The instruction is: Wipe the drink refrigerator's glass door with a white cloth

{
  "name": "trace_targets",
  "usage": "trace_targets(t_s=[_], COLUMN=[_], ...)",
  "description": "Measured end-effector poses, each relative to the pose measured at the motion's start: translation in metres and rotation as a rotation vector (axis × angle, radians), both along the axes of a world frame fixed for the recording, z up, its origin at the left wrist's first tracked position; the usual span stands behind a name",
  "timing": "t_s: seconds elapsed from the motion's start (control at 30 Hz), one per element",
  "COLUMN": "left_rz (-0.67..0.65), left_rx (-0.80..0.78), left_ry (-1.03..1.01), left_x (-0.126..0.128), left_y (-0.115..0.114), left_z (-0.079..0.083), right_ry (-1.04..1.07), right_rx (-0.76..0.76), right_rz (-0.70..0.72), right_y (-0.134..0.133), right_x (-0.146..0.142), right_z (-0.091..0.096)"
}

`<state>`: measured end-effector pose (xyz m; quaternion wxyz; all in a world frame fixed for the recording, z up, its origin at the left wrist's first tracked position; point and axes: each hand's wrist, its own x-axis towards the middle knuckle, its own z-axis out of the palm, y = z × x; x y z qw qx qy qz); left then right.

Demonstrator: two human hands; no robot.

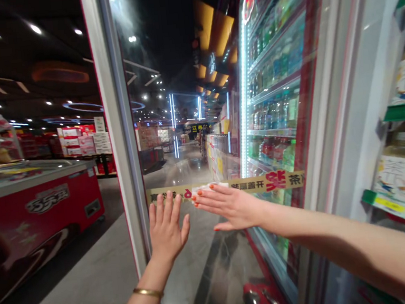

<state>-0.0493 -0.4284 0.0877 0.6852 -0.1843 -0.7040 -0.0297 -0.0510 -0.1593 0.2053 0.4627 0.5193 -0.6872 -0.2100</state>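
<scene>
A clear glass door (197, 248) with a pale metal frame stands in front of me. Across it runs a tan strip (284, 181) of printed characters, seen reversed. My left hand (167, 227), a gold bangle at its wrist, is spread flat against the glass near the left frame, holding nothing. Reaching in from the right, my right hand (231, 207), with orange nails, lies flat over a white wipe (220, 185) on the strip. Its fingers keep the wipe against the pane, partly covering it.
Shelves with green edges hold labelled jars (401, 176) close on the right. A lit drinks cooler (272, 92) with bottles shows through or in the glass. A red chest freezer (50, 209) stands left on the grey floor (103, 276). Stacked cartons (76, 140) are farther back.
</scene>
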Motion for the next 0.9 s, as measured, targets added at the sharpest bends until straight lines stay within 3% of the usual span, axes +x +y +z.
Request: trace_targets(t_s=[0.03, 0.1, 0.13, 0.2, 0.23, 0.27, 0.3, 0.33, 0.37, 0.47, 0.5, 0.53, 0.6, 0.67, 0.73, 0.77, 0.8, 0.87, 0.9], left_rz=[0.001, 0.003, 0.0, -0.008, -0.012, -0.017, -0.02, -0.024, -0.026, -0.03, -0.028, -0.024, -0.012, 0.001, 0.012, 0.015, 0.016, 0.007, -0.002], left_rx=[0.001, 0.01, 0.017, 0.028, 0.03, 0.031, 0.032, 0.032, 0.033, 0.036, 0.038, 0.04, 0.042, 0.04, 0.042, 0.044, 0.047, 0.047, 0.044], left_ry=[-0.007, -0.022, -0.024, -0.022, -0.02, -0.02, -0.02, -0.02, -0.019, -0.007, -0.006, -0.008, -0.021, -0.034, -0.033, -0.029, -0.026, -0.013, -0.002], left_x=[0.0, 0.0, -0.001, -0.001, -0.001, 0.0, 0.0, 0.001, 0.001, 0.003, 0.003, 0.003, 0.002, 0.002, 0.0, -0.001, -0.002, -0.004, -0.005], left_y=[0.0, 0.0, 0.0, 0.001, 0.002, 0.002, 0.003, 0.003, 0.003, 0.004, 0.004, 0.004, 0.005, 0.005, 0.005, 0.005, 0.005, 0.004, 0.003], left_z=[0.0, -0.001, -0.001, 0.0, 0.0, 0.0, 0.0, 0.0, 0.0, -0.001, -0.001, -0.002, -0.002, -0.003, -0.003, -0.004, -0.004, -0.006, -0.006], right_ry=[-0.005, 0.011, 0.022, 0.05, 0.059, 0.07, 0.084, 0.101, 0.116, 0.117, 0.108, 0.1, 0.089, 0.08, 0.079, 0.082, 0.085, 0.081, 0.067], right_rx=[0.035, -0.121, -0.258, -0.715, -0.907, -1.028, -1.048, -0.963, -0.784, -0.063, 0.099, 0.175, 0.077, -0.229, -0.547, -0.645, -0.665, -0.467, -0.241], right_rz=[0.013, -0.039, -0.079, -0.271, -0.333, -0.362, -0.338, -0.267, -0.165, 0.128, 0.17, 0.169, 0.065, -0.1, -0.213, -0.228, -0.219, -0.154, -0.113], right_y=[0.003, 0.015, 0.022, 0.027, 0.024, 0.018, 0.008, -0.005, -0.018, -0.05, -0.054, -0.055, -0.051, -0.049, -0.056, -0.065, -0.077, -0.106, -0.121], right_x=[0.0, -0.002, -0.003, -0.004, -0.005, -0.006, -0.007, -0.008, -0.01, -0.016, -0.017, -0.017, -0.015, -0.011, -0.008, -0.006, -0.004, -0.001, 0.0], right_z=[0.011, 0.065, 0.101, 0.168, 0.189, 0.199, 0.195, 0.18, 0.157, 0.084, 0.074, 0.076, 0.113, 0.171, 0.21, 0.214, 0.206, 0.163, 0.138])
